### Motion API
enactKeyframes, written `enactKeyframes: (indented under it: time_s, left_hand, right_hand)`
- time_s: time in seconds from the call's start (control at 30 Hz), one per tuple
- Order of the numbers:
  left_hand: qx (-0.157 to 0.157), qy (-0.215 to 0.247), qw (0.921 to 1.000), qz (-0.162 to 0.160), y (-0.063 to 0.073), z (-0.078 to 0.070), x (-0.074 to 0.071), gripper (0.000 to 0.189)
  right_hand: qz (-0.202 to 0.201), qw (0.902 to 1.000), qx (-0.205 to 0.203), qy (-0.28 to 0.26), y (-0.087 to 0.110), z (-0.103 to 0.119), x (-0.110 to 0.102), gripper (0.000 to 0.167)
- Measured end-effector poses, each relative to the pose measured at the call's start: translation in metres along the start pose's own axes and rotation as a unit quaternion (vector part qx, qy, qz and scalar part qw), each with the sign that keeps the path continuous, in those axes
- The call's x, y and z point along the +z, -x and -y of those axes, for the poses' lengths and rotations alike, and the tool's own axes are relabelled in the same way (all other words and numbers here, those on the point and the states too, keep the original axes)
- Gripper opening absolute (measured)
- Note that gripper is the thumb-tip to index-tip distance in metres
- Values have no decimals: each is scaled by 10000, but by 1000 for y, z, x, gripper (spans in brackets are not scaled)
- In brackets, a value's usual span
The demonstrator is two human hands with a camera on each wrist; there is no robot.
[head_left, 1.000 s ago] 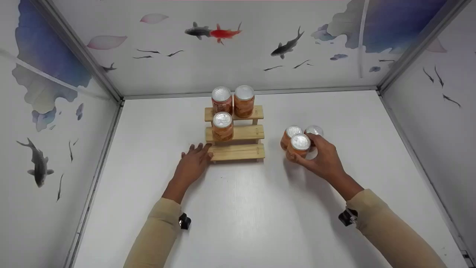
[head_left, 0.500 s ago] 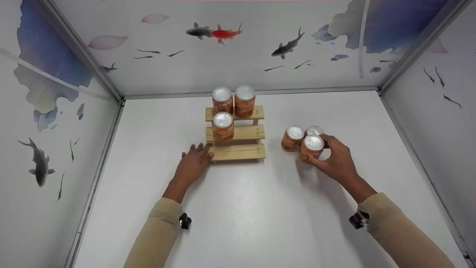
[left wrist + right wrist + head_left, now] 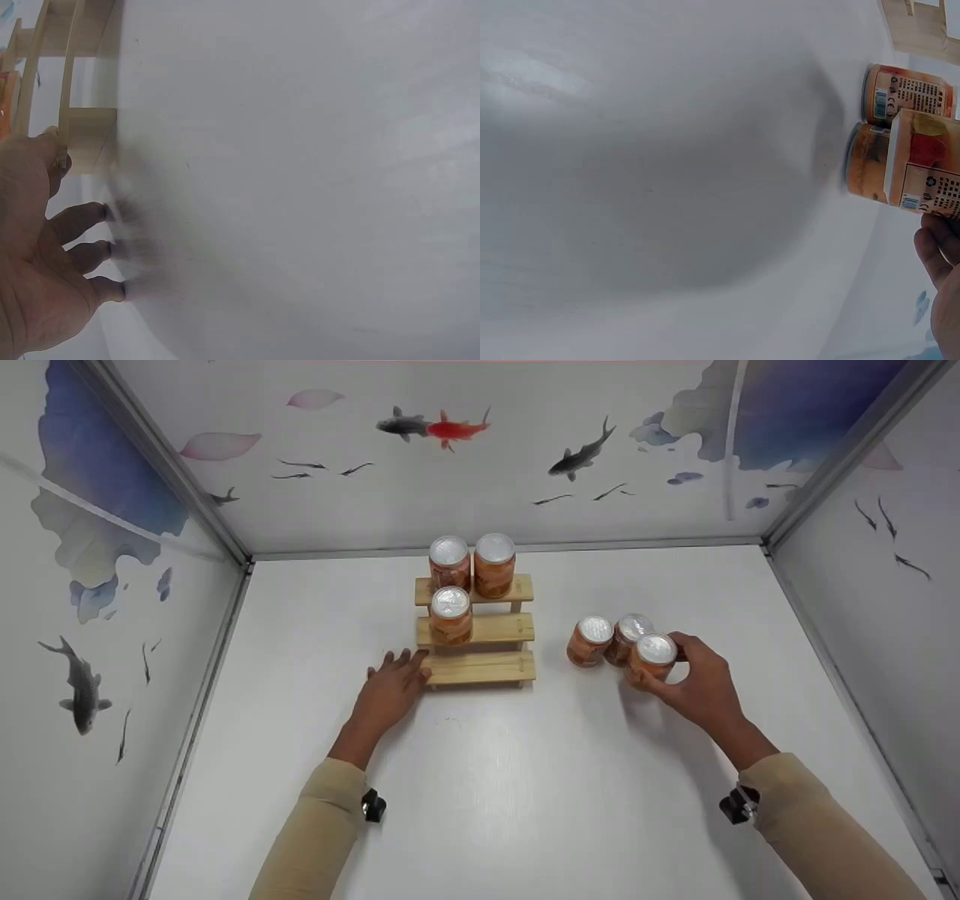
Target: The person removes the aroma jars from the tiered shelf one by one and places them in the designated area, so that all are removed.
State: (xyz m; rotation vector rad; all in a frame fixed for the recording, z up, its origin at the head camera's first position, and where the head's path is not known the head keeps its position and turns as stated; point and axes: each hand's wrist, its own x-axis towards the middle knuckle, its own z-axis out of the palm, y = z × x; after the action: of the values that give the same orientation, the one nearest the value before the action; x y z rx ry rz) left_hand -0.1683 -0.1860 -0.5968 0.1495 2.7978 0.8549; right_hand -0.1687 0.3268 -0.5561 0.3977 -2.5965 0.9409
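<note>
My right hand (image 3: 701, 682) grips an orange-labelled can (image 3: 654, 651) with a silver top, thumb on the near side and fingers on the far side. In the right wrist view this can (image 3: 934, 165) is held above the table. Two similar cans, a left one (image 3: 590, 642) and a right one (image 3: 628, 636), stand just behind it. My left hand (image 3: 390, 690) is at the left end of a three-step wooden rack (image 3: 480, 669). In the left wrist view, its thumb and index finger pinch the rack's lowest board (image 3: 69, 82), and the other fingertips touch the table.
Two cans stand on the rack's top step, a left one (image 3: 449, 562) and a right one (image 3: 494, 564). Another can (image 3: 451, 616) is on the middle step's left side. Walls with painted fish enclose the white table (image 3: 480, 795) at the back and sides.
My right hand has moved the gripped can to the right, from in front of the left standing can to beside the right one. The left hand stays at the rack's end.
</note>
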Motion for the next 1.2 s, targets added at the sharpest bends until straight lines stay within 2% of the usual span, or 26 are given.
enactKeyframes:
  time_s: [0.3, 0.57, 0.77, 1.07, 1.2]
  left_hand:
    - [49, 11, 10000, -75, -1, 1, 1, 66]
    - [2, 47, 10000, -49, -2, 1, 2, 67]
    - [-37, -43, 10000, -18, -2, 2, 2, 67]
    - [69, 44, 9999, -65, -1, 1, -1, 64]
    - [-9, 14, 10000, -30, 0, 1, 0, 64]
  right_hand:
    - [-18, 9994, 317, 160, 1, -18, -8, 64]
    - [-22, 9960, 886, 151, -7, -29, -14, 66]
    - [46, 9925, 1206, 176, -16, -33, -12, 61]
    - [267, 9873, 1563, 75, -29, -32, -8, 63]
    - [380, 9851, 1677, 47, -31, -32, -6, 64]
